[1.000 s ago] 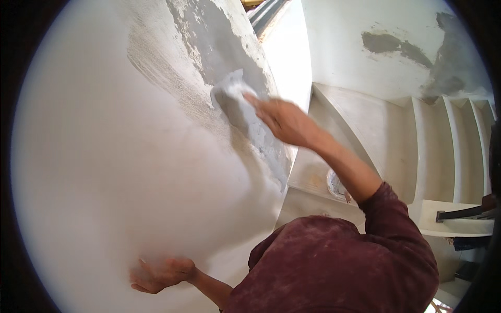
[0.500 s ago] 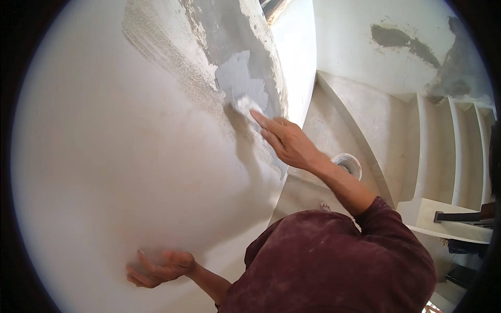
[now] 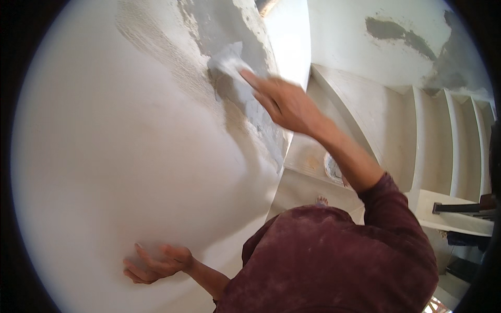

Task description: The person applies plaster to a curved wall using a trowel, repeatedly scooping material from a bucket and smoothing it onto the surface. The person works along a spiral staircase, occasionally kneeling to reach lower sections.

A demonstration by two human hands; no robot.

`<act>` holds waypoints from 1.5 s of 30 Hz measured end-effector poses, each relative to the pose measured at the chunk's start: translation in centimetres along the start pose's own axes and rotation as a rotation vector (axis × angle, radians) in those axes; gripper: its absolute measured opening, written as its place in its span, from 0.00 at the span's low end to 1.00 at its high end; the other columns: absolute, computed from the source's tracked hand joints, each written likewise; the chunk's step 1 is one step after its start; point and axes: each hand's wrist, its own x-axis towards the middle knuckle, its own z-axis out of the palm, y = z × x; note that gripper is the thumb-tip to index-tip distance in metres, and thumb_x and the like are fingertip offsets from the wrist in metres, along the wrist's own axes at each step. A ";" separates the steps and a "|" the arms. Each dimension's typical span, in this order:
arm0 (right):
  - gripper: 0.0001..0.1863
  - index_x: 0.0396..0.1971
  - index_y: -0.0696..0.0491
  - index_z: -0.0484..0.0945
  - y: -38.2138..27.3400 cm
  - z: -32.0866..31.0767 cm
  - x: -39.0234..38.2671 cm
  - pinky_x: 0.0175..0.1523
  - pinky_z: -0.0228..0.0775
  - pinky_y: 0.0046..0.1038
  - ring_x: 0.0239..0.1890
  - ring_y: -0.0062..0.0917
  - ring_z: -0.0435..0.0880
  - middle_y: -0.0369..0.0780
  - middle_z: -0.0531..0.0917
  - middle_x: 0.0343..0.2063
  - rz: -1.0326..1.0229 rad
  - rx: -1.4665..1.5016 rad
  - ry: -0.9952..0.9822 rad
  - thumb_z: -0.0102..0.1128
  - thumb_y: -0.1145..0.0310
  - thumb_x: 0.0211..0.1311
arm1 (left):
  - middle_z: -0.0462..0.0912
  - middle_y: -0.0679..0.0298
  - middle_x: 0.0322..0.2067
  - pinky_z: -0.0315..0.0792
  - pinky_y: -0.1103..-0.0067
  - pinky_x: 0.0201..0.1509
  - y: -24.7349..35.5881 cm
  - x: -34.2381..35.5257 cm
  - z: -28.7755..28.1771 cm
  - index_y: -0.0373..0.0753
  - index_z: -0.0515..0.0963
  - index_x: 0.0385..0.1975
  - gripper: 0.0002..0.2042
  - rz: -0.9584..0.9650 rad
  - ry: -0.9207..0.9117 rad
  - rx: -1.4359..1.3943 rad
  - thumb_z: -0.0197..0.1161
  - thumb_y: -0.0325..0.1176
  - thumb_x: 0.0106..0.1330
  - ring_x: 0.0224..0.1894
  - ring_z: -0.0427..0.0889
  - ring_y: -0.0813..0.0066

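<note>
My right hand [image 3: 289,104] grips a putty knife [image 3: 229,65], smeared white and blurred by motion, against the rough grey patch of the wall; its handle is hidden in my fingers. Pale grey, wet-looking plaster [image 3: 255,112] covers part of that patch below the blade. Down at the lower left, my left hand [image 3: 159,262] is empty, its fingers apart and slightly curled beside the smooth white wall [image 3: 120,172]. Whether its fingertips touch the wall I cannot tell.
Below my right forearm stands a plaster-stained bucket [image 3: 331,167], partly hidden. Curved stairs [image 3: 433,141] rise at the right, beside a wall with grey patches [image 3: 386,28]. A bare foot [image 3: 322,200] shows past my shirt. A dark strap-like object [image 3: 456,208] lies on a pale ledge.
My right hand has swept the putty knife up and slightly left across the grey patch, leaving more smoothed plaster below it. My left hand has hardly moved.
</note>
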 end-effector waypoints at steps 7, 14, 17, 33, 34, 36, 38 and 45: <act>0.27 0.70 0.45 0.56 -1.0 0.8 -0.5 0.37 0.69 0.40 0.21 0.36 0.73 0.47 0.72 0.17 0.071 0.017 -0.313 0.44 0.63 0.73 | 0.66 0.53 0.61 0.48 0.57 0.68 0.1 -0.2 0.1 0.41 0.79 0.47 0.21 -0.014 0.024 -0.067 0.49 0.50 0.68 0.69 0.54 0.55; 0.26 0.69 0.42 0.56 4.1 5.9 -7.9 0.40 0.70 0.42 0.31 0.46 0.79 0.55 0.76 0.24 0.122 0.066 -0.563 0.41 0.61 0.72 | 0.68 0.55 0.61 0.44 0.58 0.69 0.3 0.0 0.6 0.44 0.79 0.46 0.20 -0.042 0.015 0.026 0.50 0.51 0.67 0.69 0.56 0.57; 0.26 0.70 0.40 0.56 5.1 3.8 -5.0 0.46 0.73 0.44 0.33 0.48 0.80 0.56 0.78 0.29 0.039 0.040 -0.359 0.38 0.58 0.73 | 0.68 0.56 0.61 0.44 0.58 0.69 0.5 0.3 0.6 0.44 0.79 0.47 0.21 -0.039 0.019 0.046 0.49 0.52 0.68 0.69 0.56 0.58; 0.26 0.68 0.46 0.58 5.9 6.4 -7.5 0.42 0.70 0.45 0.33 0.50 0.79 0.55 0.78 0.28 0.148 0.123 -0.483 0.42 0.62 0.71 | 0.65 0.56 0.63 0.40 0.59 0.71 1.3 0.4 0.6 0.45 0.75 0.56 0.29 0.026 0.006 0.094 0.41 0.59 0.70 0.70 0.54 0.58; 0.26 0.68 0.46 0.58 6.5 6.6 -8.3 0.43 0.70 0.45 0.33 0.51 0.79 0.55 0.78 0.28 0.170 0.092 -0.575 0.42 0.61 0.71 | 0.65 0.56 0.63 0.40 0.59 0.71 1.3 0.2 0.8 0.45 0.75 0.56 0.28 0.015 0.005 0.104 0.41 0.59 0.70 0.70 0.54 0.58; 0.26 0.68 0.44 0.58 8.0 6.1 -9.1 0.42 0.71 0.45 0.33 0.50 0.79 0.54 0.79 0.28 0.174 0.090 -0.645 0.41 0.60 0.72 | 0.65 0.56 0.64 0.39 0.59 0.71 1.3 0.2 1.0 0.45 0.75 0.56 0.28 0.007 -0.004 0.134 0.42 0.59 0.70 0.70 0.54 0.59; 0.26 0.68 0.43 0.58 8.0 4.4 -6.4 0.42 0.71 0.45 0.33 0.49 0.79 0.53 0.79 0.28 0.174 0.106 -0.569 0.40 0.59 0.72 | 0.65 0.56 0.64 0.40 0.60 0.71 1.2 0.5 0.7 0.45 0.75 0.56 0.28 0.009 -0.027 0.198 0.42 0.59 0.70 0.71 0.53 0.60; 0.25 0.68 0.44 0.58 7.9 -0.2 3.6 0.44 0.71 0.42 0.32 0.45 0.79 0.54 0.78 0.26 0.075 0.113 -0.070 0.40 0.58 0.74 | 0.61 0.57 0.67 0.39 0.62 0.72 1.1 -0.7 0.6 0.44 0.74 0.58 0.28 0.012 -0.049 0.211 0.42 0.58 0.70 0.72 0.52 0.61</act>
